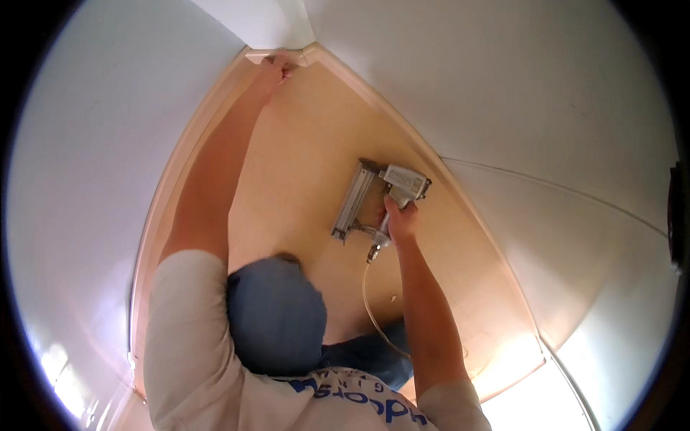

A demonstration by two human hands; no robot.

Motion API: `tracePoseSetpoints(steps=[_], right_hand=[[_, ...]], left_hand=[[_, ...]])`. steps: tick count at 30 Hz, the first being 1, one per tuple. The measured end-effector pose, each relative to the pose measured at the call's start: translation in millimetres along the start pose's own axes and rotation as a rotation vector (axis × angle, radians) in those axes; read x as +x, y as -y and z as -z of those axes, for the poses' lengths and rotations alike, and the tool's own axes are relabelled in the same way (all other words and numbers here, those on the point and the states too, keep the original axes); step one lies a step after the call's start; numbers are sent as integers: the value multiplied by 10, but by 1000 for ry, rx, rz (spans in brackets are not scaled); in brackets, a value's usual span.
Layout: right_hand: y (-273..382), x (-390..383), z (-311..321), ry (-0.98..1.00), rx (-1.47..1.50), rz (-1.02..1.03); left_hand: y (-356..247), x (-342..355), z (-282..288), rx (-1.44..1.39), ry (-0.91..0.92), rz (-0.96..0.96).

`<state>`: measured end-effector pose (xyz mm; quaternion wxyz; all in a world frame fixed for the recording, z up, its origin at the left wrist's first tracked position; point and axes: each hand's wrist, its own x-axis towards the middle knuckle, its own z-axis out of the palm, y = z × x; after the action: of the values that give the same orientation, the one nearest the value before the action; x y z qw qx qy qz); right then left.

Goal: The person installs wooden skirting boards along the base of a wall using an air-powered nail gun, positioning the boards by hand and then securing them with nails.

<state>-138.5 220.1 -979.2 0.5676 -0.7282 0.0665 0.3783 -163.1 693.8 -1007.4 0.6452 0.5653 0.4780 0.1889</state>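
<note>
My left hand (279, 70) reaches to the far corner, its fingers bent and pressed against a short piece of baseboard (297, 59). That piece lies along the narrow far wall between two longer baseboards. My right hand (401, 221) is wrapped round the handle of a grey pneumatic nail gun (407, 181). The gun is held above the tan floor (309, 158), its long magazine to the left of the handle. From a metal fitting at the handle's end, a thin pale air hose (367, 294) hangs and curves toward my legs.
Long tan baseboards run along the left wall (79, 179) and the right wall (517, 93), closing in toward the far corner. A thin line, perhaps a cable, crosses the right wall. My jeans-covered knee (277, 316) is bent below my left arm. A small scrap (393, 298) lies by the hose.
</note>
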Motion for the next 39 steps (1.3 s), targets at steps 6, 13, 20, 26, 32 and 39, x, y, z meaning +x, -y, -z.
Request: tracePoseSetpoints(steps=[6,13,20,26,32,39], right_hand=[[26,-21,18,-13,-68,-49],[-94,22,218,-70,-17,24],[-51,24,-95,-27,10,-49],[-42,10,-1,-43,1,-88],[-36,13,-46,-64,22,-84],[-47,8,-22,-50,7,-64]], left_hand=[[-177,-105,-4,27,98,141],[-48,-178,-546,-110,-106,20],[211,117,-103,-19,-224,-121],[51,-68,-16,-223,7,-4],[42,-2,153,-250,-57,-4],[108,64,205,-309,-227,-45]])
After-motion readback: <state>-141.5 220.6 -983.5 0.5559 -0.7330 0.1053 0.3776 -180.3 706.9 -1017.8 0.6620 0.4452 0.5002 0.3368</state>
